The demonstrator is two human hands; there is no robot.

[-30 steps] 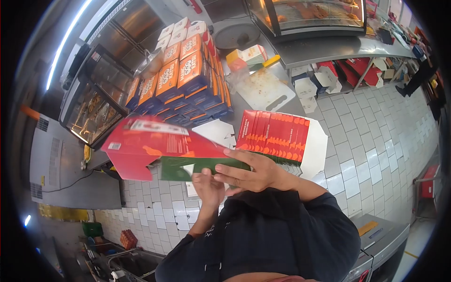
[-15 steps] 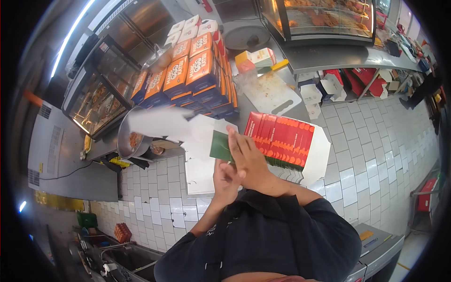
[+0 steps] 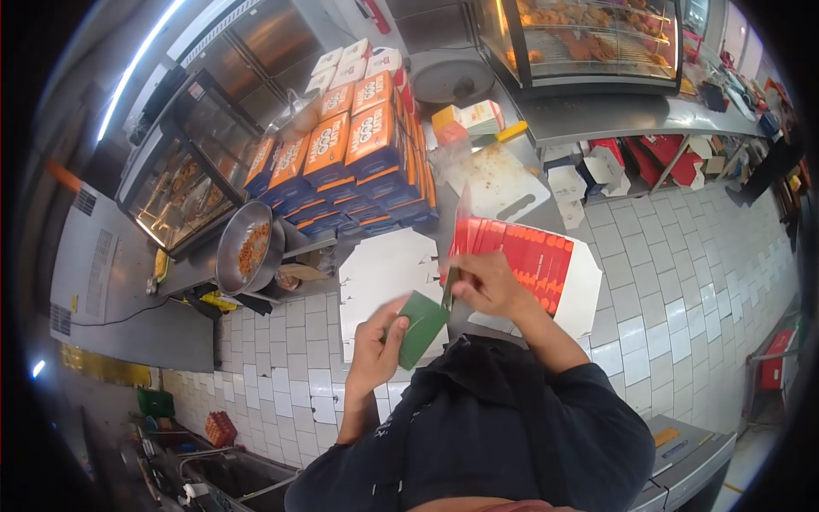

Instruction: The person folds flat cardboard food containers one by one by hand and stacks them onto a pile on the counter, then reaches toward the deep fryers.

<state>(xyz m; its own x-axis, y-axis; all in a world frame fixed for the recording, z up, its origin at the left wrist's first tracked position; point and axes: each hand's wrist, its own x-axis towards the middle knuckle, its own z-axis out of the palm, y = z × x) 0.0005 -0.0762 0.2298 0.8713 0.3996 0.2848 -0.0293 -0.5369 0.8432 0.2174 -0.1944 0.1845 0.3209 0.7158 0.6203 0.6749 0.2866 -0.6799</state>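
Note:
My left hand (image 3: 377,348) is closed on a green cardboard box panel (image 3: 422,331), thumb flat across its face. To its right, my right hand (image 3: 485,286) pinches a narrow upright edge of what looks like the same partly folded box. A blurred red flap rises above that hand. White flat box blanks (image 3: 380,264) with slotted edges lie on the counter beyond my left hand. Red and orange printed box blanks (image 3: 529,256) lie fanned out beside my right hand, with white flaps at their right end.
Stacked orange and blue boxes (image 3: 371,136) stand at the back of the counter. A white cutting board (image 3: 490,183) lies to their right. A metal bowl of food bits (image 3: 229,264) sits at the left. Glass food warmers (image 3: 589,43) stand farther off. Tiled floor surrounds the counter.
My hands have moved apart from being pressed together. The left came lower with the green panel, and the right shifted right. The blurred white piece over the counter has gone from view.

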